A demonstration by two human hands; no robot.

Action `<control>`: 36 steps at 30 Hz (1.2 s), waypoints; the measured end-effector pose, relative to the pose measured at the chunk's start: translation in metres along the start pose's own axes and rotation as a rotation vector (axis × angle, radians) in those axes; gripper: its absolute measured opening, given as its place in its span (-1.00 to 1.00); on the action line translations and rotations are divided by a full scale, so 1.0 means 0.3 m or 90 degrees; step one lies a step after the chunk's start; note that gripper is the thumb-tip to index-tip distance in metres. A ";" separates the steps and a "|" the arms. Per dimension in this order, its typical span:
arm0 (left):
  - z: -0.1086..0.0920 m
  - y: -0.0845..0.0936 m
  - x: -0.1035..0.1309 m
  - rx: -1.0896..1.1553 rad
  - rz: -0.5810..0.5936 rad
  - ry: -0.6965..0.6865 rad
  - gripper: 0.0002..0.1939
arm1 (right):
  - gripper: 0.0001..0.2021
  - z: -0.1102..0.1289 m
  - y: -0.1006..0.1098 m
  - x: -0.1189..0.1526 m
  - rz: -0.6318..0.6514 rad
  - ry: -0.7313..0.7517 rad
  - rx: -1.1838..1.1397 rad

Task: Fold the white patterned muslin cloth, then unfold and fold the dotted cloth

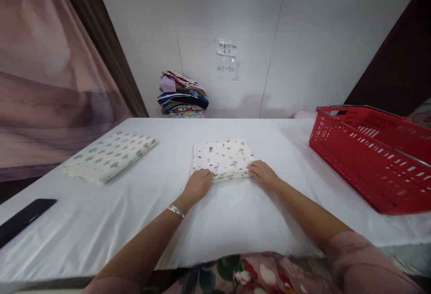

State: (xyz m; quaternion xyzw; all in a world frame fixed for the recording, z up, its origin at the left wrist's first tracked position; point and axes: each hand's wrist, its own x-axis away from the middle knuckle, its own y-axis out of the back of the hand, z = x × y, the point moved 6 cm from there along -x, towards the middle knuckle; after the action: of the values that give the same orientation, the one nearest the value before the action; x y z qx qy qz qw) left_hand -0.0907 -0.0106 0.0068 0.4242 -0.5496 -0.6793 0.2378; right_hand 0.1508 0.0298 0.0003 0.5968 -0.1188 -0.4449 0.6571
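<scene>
The cloth, white with small printed figures and folded into a flat, layered rectangle, lies on the white-covered table between the person's two hands and just beyond them. The left hand is at its near left corner, fingers bent close together and touching the edge; the right hand is at the near right corner, fingertips on the edge, fingers likewise narrow. Both hands touch the cloth, but the thumbs do not show well enough to tell whether either one pinches the layers or only presses on them. A silver bracelet sits on the left wrist.

To the left of the left hand, well apart from it and slightly farther out, lies a heart-print cloth, folded, white with grey marks. Nearer the person and farther left of that hand is a black phone, cut off by the view's edge. Well to the right of the right hand stands a red basket, its sides pierced with slots. Beyond the left hand, at the table's far side, is a pile of folded fabrics, and straight beyond both hands two notes are fixed to the wall, the lower reading "45-50".
</scene>
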 end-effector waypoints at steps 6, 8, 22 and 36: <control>0.016 0.008 0.025 0.064 -0.057 -0.003 -0.72 | -0.69 -0.019 0.016 0.055 -0.051 -0.056 -0.045; 0.021 0.009 0.032 0.078 -0.064 -0.003 -0.73 | -0.68 -0.029 0.012 0.070 -0.063 -0.076 -0.050; 0.031 0.007 0.041 0.112 -0.100 0.007 -0.78 | -0.74 -0.057 0.026 0.058 -0.101 -0.123 -0.103; 0.028 0.012 0.036 0.133 -0.113 0.048 -0.78 | -0.65 0.013 0.051 0.030 -0.132 -0.093 -0.017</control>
State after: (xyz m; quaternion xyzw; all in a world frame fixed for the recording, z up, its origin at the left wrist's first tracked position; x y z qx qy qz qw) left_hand -0.1040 -0.0156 0.0073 0.5191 -0.5683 -0.6202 0.1515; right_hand 0.1602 0.0189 0.0115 0.5628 -0.0981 -0.5541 0.6054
